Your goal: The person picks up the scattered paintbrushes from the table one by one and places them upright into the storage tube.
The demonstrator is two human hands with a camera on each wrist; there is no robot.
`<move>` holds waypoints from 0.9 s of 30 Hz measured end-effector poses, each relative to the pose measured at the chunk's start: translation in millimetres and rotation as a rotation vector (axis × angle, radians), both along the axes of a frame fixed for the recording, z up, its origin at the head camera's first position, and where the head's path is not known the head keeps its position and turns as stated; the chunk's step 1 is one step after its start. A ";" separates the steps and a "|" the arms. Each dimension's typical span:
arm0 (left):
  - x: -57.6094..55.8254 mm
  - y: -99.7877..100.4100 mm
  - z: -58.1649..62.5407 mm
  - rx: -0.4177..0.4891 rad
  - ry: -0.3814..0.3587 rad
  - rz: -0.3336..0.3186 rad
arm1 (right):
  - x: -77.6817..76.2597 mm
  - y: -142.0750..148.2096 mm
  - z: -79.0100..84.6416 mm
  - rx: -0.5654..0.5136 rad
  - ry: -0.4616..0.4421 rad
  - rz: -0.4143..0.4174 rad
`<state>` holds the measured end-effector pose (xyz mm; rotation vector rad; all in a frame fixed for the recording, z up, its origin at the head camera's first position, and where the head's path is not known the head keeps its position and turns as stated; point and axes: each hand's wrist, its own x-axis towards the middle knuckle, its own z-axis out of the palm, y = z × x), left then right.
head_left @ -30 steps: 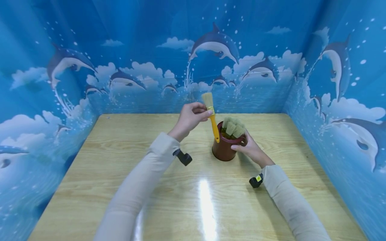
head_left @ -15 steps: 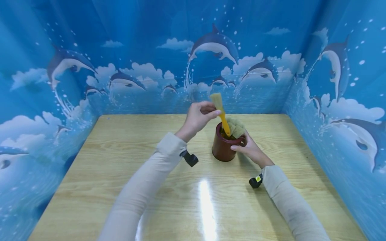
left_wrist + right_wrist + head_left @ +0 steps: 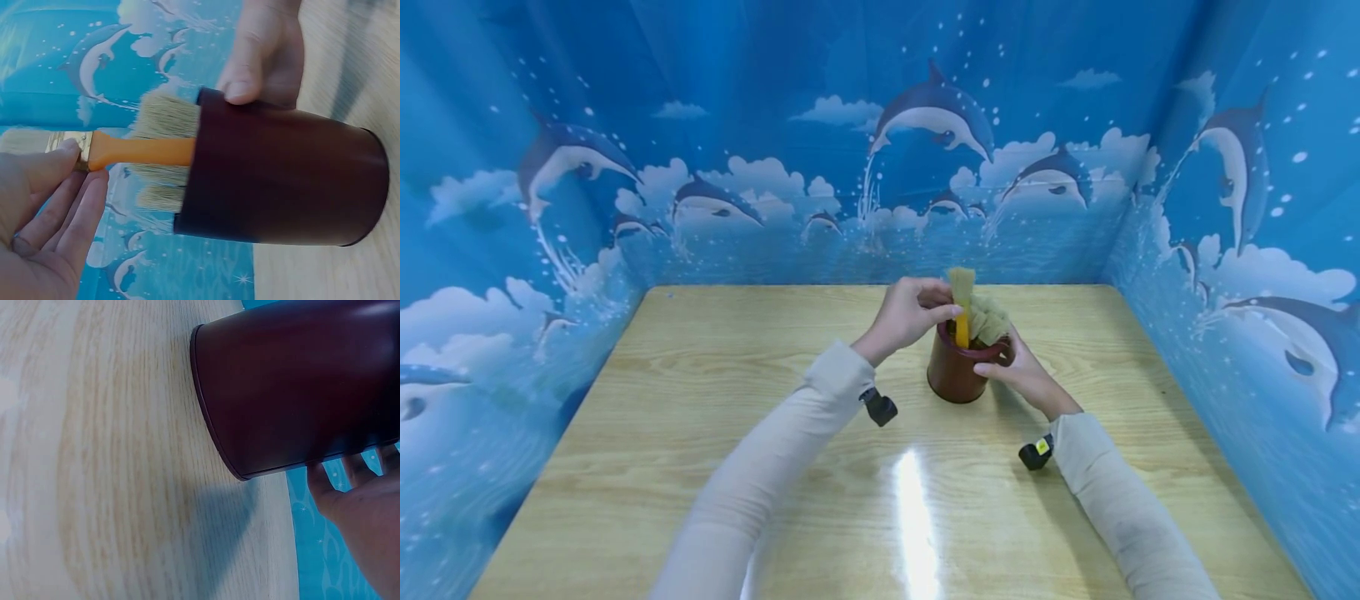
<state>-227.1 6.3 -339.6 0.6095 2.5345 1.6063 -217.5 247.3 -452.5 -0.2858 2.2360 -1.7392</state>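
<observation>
In the head view my left hand (image 3: 910, 310) pinches a paintbrush (image 3: 962, 327) with a yellow handle and pale bristles. The brush stands bristles up, and its handle goes down inside a dark red-brown cylindrical holder (image 3: 953, 372). Seen from the left wrist, thumb and fingers hold it at the metal ferrule (image 3: 82, 150), and the handle's lower end is hidden by the holder's wall. Several other brushes (image 3: 988, 320) stand in the holder, bristles up. My right hand (image 3: 1026, 377) grips the holder's right side near the rim, thumb in front; the right wrist view shows fingertips against its wall.
The holder stands on a light wood-grain table (image 3: 715, 400), towards its back edge. Blue curtains (image 3: 760, 125) printed with dolphins enclose the back and both sides. A bright light reflection (image 3: 916, 517) lies on the tabletop in front.
My left hand has moved right and then down, bringing the paintbrush from beside the holder to upright with its handle inside. The right hand and the holder have stayed in place.
</observation>
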 end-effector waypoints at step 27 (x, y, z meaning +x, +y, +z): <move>-4.2 -51.5 -36.0 -0.114 -0.082 0.012 | 3.0 -1.9 2.4 0.000 0.019 0.005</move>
